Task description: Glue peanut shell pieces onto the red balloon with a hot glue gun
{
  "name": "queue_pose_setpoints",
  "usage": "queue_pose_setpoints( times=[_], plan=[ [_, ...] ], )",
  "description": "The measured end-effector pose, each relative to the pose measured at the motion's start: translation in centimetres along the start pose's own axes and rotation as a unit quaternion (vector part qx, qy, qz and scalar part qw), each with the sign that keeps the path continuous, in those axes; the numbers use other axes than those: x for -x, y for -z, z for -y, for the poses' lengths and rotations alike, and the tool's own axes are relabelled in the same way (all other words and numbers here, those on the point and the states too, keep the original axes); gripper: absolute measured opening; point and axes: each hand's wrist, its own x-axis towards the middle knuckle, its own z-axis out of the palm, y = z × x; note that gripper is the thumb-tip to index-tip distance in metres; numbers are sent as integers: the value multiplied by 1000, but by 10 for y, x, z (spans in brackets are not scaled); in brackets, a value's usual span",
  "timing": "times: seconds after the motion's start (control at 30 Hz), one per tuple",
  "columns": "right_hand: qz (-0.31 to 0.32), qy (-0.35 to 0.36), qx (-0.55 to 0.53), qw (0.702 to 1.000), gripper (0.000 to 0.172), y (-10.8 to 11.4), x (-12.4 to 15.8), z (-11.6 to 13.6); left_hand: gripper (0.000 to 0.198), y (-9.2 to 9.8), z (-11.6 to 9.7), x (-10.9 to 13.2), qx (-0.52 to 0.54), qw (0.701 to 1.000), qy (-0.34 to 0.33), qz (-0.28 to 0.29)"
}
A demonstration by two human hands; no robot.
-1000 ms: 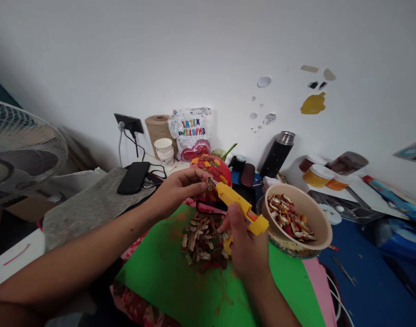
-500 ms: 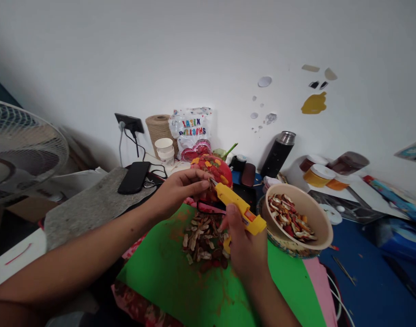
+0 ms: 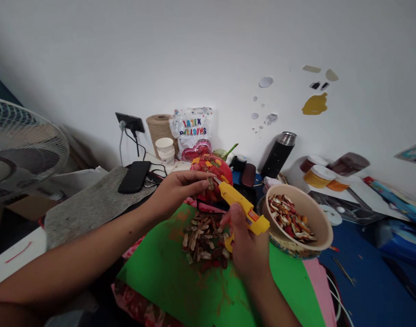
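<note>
My left hand (image 3: 184, 188) pinches a small peanut shell (image 3: 211, 183) between thumb and fingertips. Wrapped round the handle of a yellow glue gun (image 3: 240, 202) is my right hand (image 3: 247, 240), and the gun's nozzle points at the shell, very close to it. Behind the fingers stands a red round object (image 3: 225, 171) with orange and yellow patches. Below my hands a pile of peanut shells (image 3: 203, 240) lies on a green sheet (image 3: 153, 272). A beige bowl (image 3: 322, 227) of painted shells rests in a woven basket at the right.
A black phone (image 3: 134, 177) lies on grey felt at the left, near a fan (image 3: 31, 150). Along the wall stand a twine spool (image 3: 158, 129), paper cups (image 3: 165, 147), a balloon bag (image 3: 193, 131) and a black flask (image 3: 279, 154). Paint jars (image 3: 319, 176) are at the right.
The glue gun and my right hand have shifted slightly right, leaving the nozzle a little farther from my left fingertips. The shell in my left hand now shows more clearly.
</note>
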Motion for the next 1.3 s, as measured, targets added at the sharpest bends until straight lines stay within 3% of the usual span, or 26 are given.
queue_pose_setpoints(
  times=[0.43, 0.87, 1.3],
  plan=[
    [27, 10, 6, 1000, 66, 0, 3, 2, 36, -3, 1, -2, 89, 996, -16, -7],
    [31, 10, 5, 999, 64, -1, 2, 7, 33, -2, 0, 0, 43, 998, -43, 15],
    [18, -8, -3, 1000, 67, -1, 2, 10, 31, -2, -3, 1, 24, 998, -57, -1]
  ],
)
